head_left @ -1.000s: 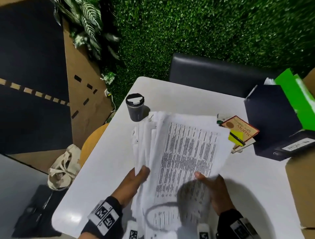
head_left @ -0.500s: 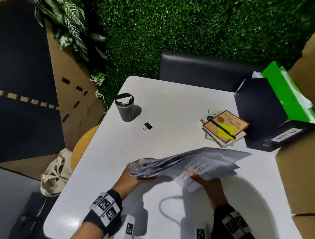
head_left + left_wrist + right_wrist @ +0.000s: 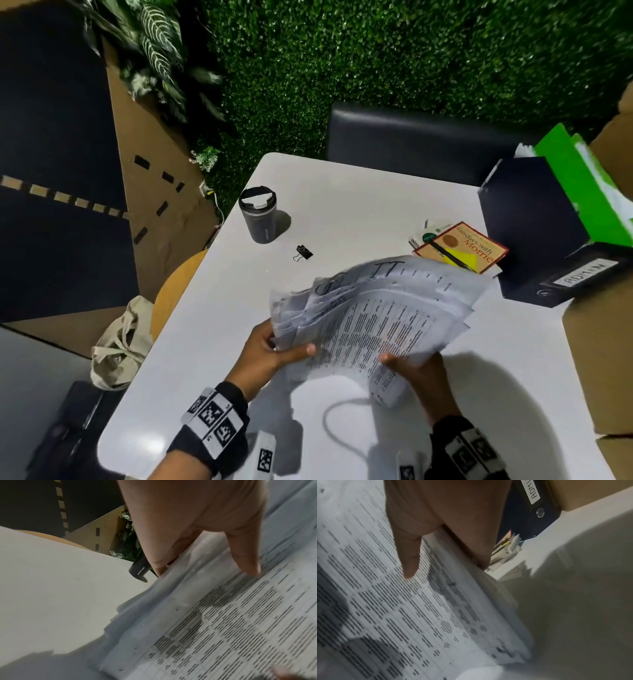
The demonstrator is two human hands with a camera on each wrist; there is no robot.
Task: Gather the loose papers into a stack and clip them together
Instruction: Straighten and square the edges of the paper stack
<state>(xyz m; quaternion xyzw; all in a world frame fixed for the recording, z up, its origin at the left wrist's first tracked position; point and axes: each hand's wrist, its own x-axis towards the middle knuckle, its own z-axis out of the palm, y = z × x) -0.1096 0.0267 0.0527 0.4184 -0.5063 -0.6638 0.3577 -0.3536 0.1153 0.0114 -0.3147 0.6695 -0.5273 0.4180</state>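
Observation:
A loose, uneven sheaf of printed papers (image 3: 376, 318) is held tilted above the white table (image 3: 342, 192). My left hand (image 3: 270, 353) grips its left edge, thumb on top (image 3: 247, 561) and fingers underneath. At the near right edge my right hand (image 3: 414, 373) holds the papers (image 3: 385, 601) the same way, its thumb (image 3: 410, 566) lying on the printed page. The sheets' edges are fanned and not aligned. A small black binder clip (image 3: 303, 253) lies on the table beyond the papers, apart from both hands.
A dark travel cup (image 3: 258, 219) stands at the table's far left. A book with a pen and yellow note (image 3: 462, 246) lies at the right, next to a dark binder labelled ADMIN (image 3: 541, 226) and a green folder (image 3: 582, 185). A black chair (image 3: 411, 140) is behind.
The sheaf went from upright and facing me to nearly flat, and now tilts up again toward me. Both hands kept their hold on its edges. The binder clip came into sight.

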